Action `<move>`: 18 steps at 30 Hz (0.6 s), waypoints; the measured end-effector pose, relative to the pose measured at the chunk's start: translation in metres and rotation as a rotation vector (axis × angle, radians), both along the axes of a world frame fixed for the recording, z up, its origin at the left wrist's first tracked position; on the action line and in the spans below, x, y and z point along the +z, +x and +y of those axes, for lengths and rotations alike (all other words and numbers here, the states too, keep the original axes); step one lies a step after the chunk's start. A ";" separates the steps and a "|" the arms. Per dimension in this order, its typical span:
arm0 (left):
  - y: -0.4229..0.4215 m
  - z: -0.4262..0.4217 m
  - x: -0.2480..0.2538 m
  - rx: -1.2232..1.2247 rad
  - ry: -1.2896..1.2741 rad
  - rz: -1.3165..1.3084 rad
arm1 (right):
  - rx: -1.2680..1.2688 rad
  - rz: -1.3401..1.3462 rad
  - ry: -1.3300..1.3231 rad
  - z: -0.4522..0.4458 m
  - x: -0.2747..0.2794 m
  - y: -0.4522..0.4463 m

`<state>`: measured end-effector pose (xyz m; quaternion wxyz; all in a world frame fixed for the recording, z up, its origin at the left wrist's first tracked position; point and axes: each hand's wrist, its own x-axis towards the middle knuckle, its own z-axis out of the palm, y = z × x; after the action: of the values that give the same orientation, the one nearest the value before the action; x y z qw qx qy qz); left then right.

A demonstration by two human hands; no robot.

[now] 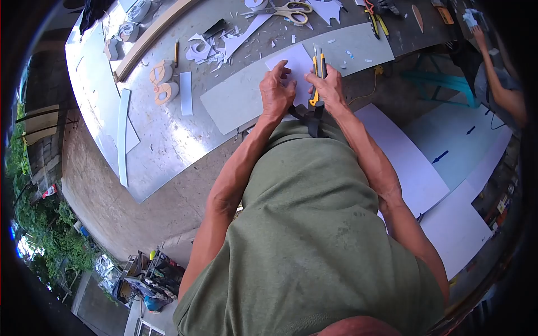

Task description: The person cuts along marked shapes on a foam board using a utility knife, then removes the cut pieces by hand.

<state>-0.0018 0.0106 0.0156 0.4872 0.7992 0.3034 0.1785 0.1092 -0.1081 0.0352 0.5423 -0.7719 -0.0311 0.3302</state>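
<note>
Here, slim yellow-and-black cutter (pixel 321 68), perhaps blade-out, gripped in right hand (pixel 329 87); left hand (pixel 277 91) loosely spread

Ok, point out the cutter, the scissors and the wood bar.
Cutter (pixel 323 64): head view, on the body's upper part.
Scissors (pixel 277 10): head view, near the pivot.
Wood bar (pixel 154 39): head view, about midway along its length.

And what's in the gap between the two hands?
A piece of white paper. The head view shows it between the left hand and the right hand.
</note>
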 end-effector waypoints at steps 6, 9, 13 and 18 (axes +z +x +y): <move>-0.013 0.013 0.000 0.133 0.343 0.127 | 0.104 -0.271 -0.249 0.016 0.009 0.022; -0.014 0.011 -0.001 0.157 0.172 0.086 | 0.118 -0.194 -0.199 0.022 -0.006 0.024; -0.021 0.020 0.005 0.143 0.089 0.104 | 0.091 0.131 0.062 0.015 -0.007 0.038; -0.029 0.034 0.028 0.101 -0.515 0.020 | 0.188 0.359 0.255 0.023 0.040 0.026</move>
<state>-0.0307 0.0449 0.0433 0.6622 0.6342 0.3832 0.1117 0.1348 -0.0851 0.0749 0.5991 -0.6198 -0.0475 0.5047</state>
